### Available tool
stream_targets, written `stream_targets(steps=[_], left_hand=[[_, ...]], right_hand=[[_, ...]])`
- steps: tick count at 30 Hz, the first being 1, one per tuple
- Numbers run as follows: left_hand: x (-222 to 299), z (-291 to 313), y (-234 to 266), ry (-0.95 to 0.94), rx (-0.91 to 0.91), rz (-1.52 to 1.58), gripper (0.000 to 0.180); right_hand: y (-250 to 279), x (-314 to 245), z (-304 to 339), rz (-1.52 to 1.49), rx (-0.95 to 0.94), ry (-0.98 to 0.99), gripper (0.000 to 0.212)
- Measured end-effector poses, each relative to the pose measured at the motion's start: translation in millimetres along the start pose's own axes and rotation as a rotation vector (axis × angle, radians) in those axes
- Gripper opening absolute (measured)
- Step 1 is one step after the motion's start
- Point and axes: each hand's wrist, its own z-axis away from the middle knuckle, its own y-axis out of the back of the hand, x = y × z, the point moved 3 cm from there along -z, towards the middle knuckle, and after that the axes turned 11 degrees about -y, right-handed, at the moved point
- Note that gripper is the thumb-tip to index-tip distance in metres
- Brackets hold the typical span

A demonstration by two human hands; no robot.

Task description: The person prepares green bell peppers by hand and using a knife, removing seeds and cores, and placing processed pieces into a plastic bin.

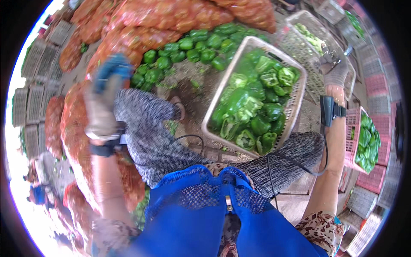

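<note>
My left hand (105,92), in a pale glove with blue fingers, is smeared by motion beside the red mesh sacks, left of my knee. Its fingers cannot be made out. My right hand (336,70), in a grey glove, is over a pale crate (350,81) at the upper right that holds light green pieces. Its fingers are closed around something dark and shiny that I cannot make out. Between my knees stands a white plastic crate (303,92) of green bell peppers (252,103), several of them cut open. Whole green bell peppers (188,49) lie on the floor beyond it.
Full red mesh sacks (167,15) are piled at the far side, and another sack (77,124) stands along my left. To my right a pink crate (352,141) holds green peppers. Stacked crates (379,103) line the right edge. Cables run from my wrist devices across my lap.
</note>
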Motion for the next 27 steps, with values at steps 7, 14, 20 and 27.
stream_targets(steps=[7,14,20,27], left_hand=[[129,-19,256,-0.213,0.218,-0.779,0.027],[-124,47,133,0.162,0.097,-0.315,0.011],[-371,203,56,0.985,0.272,0.078,0.029],[-534,185,79,0.873,-0.239,-0.808,0.044]], right_hand=[[-28,137,-8,0.014,-0.061,-0.56,0.018],[-79,199,19,1.21,-0.167,-0.276,0.035],[-109,279,-12,2.618,-0.693,0.546,0.071],[-88,332,-73,2.539,-0.925,0.795,0.07]])
